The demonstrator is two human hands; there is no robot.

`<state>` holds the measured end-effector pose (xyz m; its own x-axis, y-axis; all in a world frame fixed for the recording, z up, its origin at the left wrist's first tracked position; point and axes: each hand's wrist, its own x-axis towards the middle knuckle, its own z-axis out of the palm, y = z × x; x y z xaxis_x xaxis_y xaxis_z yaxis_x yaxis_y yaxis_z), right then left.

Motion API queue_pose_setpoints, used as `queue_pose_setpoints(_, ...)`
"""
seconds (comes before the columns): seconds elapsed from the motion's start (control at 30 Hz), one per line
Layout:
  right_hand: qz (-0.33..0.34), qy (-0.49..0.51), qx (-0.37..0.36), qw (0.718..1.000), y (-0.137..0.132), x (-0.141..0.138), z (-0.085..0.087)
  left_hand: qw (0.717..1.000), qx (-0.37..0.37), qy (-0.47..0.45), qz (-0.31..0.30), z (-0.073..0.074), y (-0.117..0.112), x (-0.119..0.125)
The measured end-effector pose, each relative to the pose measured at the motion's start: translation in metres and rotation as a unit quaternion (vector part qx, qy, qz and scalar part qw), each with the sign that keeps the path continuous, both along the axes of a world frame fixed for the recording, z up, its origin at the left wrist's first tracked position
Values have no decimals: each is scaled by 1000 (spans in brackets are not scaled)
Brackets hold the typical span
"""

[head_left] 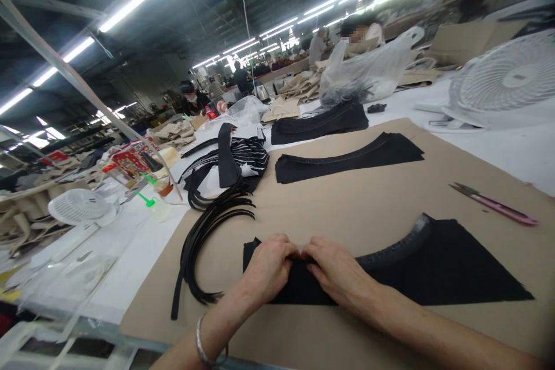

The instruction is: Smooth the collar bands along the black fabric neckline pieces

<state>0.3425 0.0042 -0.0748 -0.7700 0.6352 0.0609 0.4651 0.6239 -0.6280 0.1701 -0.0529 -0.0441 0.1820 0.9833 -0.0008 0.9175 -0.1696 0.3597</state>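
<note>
A black fabric piece (pixel 451 266) lies flat on the brown board (pixel 342 335), its curved upper edge carrying a raised, shiny dark band (pixel 396 250). My left hand (pixel 271 263) grips that edge near its left end, fingers pinched together. Close beside it, my right hand (pixel 332 266) pinches the same edge, fingertips almost meeting the left ones. Both hands cover the stretch of edge between them. To the left lies a bundle of curved black strips (pixel 191 260). A pink-handled thread snipper (pixel 498 205) rests at the right.
Stacked black fabric pieces (pixel 347 157) lie beyond my hands, with another black stack (pixel 321 124) behind. Striped material (pixel 249 156) sits at the back left. White fans (pixel 511 78) stand at either side. Green-tipped bottles (pixel 158 205) stand left. People work in the background.
</note>
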Motion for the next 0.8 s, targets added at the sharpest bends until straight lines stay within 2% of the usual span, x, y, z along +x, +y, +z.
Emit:
queue_pose_setpoints(0.23, 18, 20, 12, 1000, -4, 4, -1, 999, 32, 24, -18, -7, -7, -2)
queue_pose_setpoints(0.4, 44, 11, 116, 992, -11, 7, -6, 996, 59, 59, -31, -24, -31, 6)
queue_pose_setpoints(0.53, 59, 0, 167, 984, -14, 10, -12, 987, 126, 75, -62, -38, -52, 3)
queue_pose_setpoints(0.6, 65, -6, 176, 982, -13, 10, -14, 987, 142, 31, -66, -35, -56, -4)
queue_pose_setpoints(0.7, 72, -8, 187, 980, -11, 11, -15, 986, 157, -64, -2, -23, -53, -16)
queue_pose_setpoints(0.8, 76, -2, 203, 976, -9, 11, -14, 978, 184, -80, 55, -16, -43, -26)
